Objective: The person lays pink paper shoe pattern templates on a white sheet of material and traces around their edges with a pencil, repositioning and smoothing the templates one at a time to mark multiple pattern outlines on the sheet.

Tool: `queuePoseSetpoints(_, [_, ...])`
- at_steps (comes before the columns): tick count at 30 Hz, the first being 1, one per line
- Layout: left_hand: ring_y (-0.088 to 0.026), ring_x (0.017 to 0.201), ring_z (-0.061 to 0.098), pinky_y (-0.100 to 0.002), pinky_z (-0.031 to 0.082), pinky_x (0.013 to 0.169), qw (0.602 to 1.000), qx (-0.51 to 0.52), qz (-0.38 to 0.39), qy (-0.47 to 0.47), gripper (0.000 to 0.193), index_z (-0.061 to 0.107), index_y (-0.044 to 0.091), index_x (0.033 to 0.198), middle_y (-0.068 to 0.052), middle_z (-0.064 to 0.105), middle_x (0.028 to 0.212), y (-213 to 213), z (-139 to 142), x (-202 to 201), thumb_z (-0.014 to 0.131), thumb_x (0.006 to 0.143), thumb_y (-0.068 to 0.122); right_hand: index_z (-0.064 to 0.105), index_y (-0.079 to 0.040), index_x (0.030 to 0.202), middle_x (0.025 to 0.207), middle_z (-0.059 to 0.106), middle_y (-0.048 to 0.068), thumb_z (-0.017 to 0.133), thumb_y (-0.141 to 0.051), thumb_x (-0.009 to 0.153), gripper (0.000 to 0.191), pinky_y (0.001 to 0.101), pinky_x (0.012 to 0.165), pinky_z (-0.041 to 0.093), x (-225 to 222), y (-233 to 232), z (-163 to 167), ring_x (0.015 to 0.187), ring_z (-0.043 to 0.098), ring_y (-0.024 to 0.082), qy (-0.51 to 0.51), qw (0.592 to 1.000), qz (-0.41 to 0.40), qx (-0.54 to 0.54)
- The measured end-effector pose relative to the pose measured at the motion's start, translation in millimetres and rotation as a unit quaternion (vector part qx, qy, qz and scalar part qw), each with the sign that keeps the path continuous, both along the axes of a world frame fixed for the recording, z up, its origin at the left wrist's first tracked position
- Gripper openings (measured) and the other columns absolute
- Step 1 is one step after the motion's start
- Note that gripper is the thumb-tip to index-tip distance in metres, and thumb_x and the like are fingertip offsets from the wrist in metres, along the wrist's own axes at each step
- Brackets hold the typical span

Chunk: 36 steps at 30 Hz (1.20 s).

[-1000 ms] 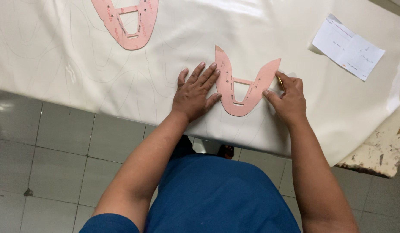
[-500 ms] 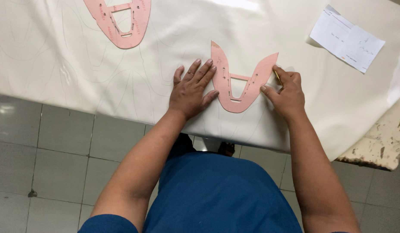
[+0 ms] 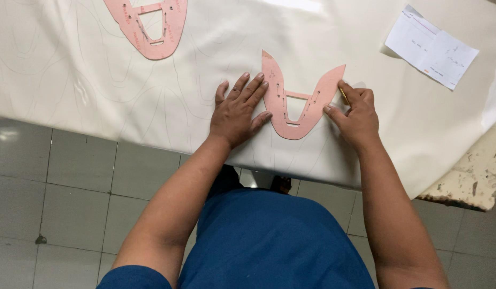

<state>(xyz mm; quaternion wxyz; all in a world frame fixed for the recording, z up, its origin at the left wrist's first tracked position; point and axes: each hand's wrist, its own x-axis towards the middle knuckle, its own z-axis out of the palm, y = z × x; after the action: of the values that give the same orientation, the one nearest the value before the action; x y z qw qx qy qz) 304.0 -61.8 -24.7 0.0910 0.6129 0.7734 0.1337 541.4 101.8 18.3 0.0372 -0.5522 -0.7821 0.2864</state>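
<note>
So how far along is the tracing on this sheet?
Done: faint traced outlines already cover the white sheet left of the hands. In hand: the left hand presses flat on the pink U-shaped template, while the right hand holds a pencil at the template's right arm. Left: I can't tell how much of this outline is drawn; untraced sheet lies to the right. A second template lies aside.

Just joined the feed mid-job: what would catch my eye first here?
A pink U-shaped template lies on the cream sheet near the table's front edge. The left hand presses flat on its left arm, while the right hand holds a pencil against its right arm. A second pink template lies at top left.
</note>
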Motion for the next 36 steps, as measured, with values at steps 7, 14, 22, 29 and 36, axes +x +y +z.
queuePoseSetpoints(7, [-0.019,0.155,0.026,-0.050,0.005,0.124,1.000,0.009,0.003,0.007,0.071,0.041,0.024,0.158,0.004,0.031,0.168,3,-1,2,0.051,0.098,0.060,0.058,-0.028,0.149,0.128,0.051,0.003,0.081,-0.039,0.085,0.069,0.0358,0.087,0.053,-1,2,1,0.092,0.060,0.018,0.000,1.000,0.013,0.008])
queuePoseSetpoints(14, [-0.036,0.153,0.018,-0.069,0.011,0.118,0.992,-0.128,-0.017,0.012,0.109,0.031,0.005,0.157,-0.010,0.020,0.167,20,26,15,0.070,0.078,0.069,0.057,-0.025,0.150,0.128,0.050,0.004,0.081,-0.040,0.086,0.070,0.0363,0.089,0.052,-3,3,1,0.100,0.060,0.017,0.003,0.999,0.033,0.022])
queuePoseSetpoints(22, [-0.045,0.151,0.016,-0.070,0.026,0.111,0.979,-0.203,0.002,0.006,0.112,0.024,0.011,0.159,-0.016,0.013,0.167,44,49,27,0.084,0.074,0.053,0.056,-0.025,0.150,0.128,0.050,0.004,0.080,-0.040,0.085,0.070,0.0361,0.088,0.053,-4,3,1,0.095,0.061,0.019,-0.001,1.000,0.023,0.004])
queuePoseSetpoints(29, [-0.031,0.151,0.026,-0.058,0.021,0.116,0.993,-0.120,0.006,-0.020,0.098,0.039,0.028,0.154,-0.005,0.026,0.165,28,31,10,0.084,0.071,0.055,0.056,-0.026,0.150,0.129,0.050,0.004,0.080,-0.039,0.085,0.070,0.0371,0.090,0.053,-2,3,-1,0.100,0.061,0.020,-0.006,1.000,0.024,0.005])
queuePoseSetpoints(36, [-0.026,0.146,0.034,-0.049,0.024,0.111,0.999,-0.043,0.010,-0.015,0.082,0.051,0.037,0.149,0.000,0.031,0.165,24,7,0,0.082,0.075,0.050,0.057,-0.025,0.150,0.128,0.051,0.005,0.080,-0.039,0.086,0.070,0.0369,0.092,0.052,0,3,-3,0.106,0.061,0.020,0.005,0.999,0.038,0.018])
